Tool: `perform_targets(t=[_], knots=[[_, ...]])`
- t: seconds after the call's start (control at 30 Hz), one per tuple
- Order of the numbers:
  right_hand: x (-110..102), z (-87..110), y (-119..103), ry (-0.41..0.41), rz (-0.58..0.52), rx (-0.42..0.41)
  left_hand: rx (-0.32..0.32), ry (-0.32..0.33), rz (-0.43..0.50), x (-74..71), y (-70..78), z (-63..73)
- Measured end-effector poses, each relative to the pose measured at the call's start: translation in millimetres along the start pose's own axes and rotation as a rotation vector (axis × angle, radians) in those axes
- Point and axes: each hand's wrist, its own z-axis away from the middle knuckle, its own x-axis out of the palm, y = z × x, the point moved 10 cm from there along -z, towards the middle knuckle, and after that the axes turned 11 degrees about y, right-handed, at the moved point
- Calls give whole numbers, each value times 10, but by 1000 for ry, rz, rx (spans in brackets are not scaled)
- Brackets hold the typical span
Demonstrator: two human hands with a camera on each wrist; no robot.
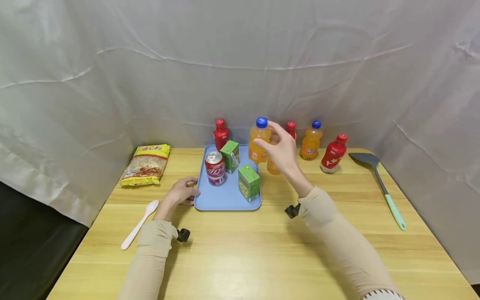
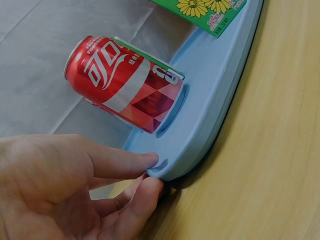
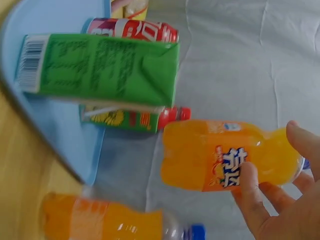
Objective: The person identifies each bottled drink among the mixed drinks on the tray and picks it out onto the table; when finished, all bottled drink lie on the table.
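- Left hand (image 1: 183, 191) pinches the near left corner of a blue tray (image 1: 222, 200), just left of the frame's middle; from the left wrist, one fingertip shows on top of the rim and another beneath.
- Right hand (image 1: 282, 150) grips an orange drink bottle (image 1: 258, 146) between thumb and fingers, round its upper part. That bottle is upright with its blue cap on, raised off the table (image 1: 240, 258), near the middle of the frame and seen against the tray's upper right side.
- On the tray I can see a red soda can (image 1: 215, 168) at the left, a green carton (image 1: 230, 156) just behind it, and another green carton (image 1: 249, 183) towards the lower right corner. One red bottle (image 1: 221, 136) stands at the far edge.
- Beyond the right hand, partly hidden by it, are a second orange bottle (image 1: 273, 166) and a red-capped bottle (image 1: 291, 128).
- Further right stand a third orange bottle (image 1: 310, 143) and a red-and-white bottle (image 1: 333, 154).
- A dark spatula (image 1: 380, 181) with a mint handle lies at the right of the frame.
- Over on the left lie a yellow-edged food packet (image 1: 146, 165) and, below it, a white spoon (image 1: 138, 227).
- Grey cloth (image 1: 240, 62) hangs behind everything.
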Motion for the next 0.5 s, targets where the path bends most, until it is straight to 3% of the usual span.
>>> perform_targets(t=[0.5], knots=[[-713,99,476,74,78,58,3,-2,3,-11,9,15]])
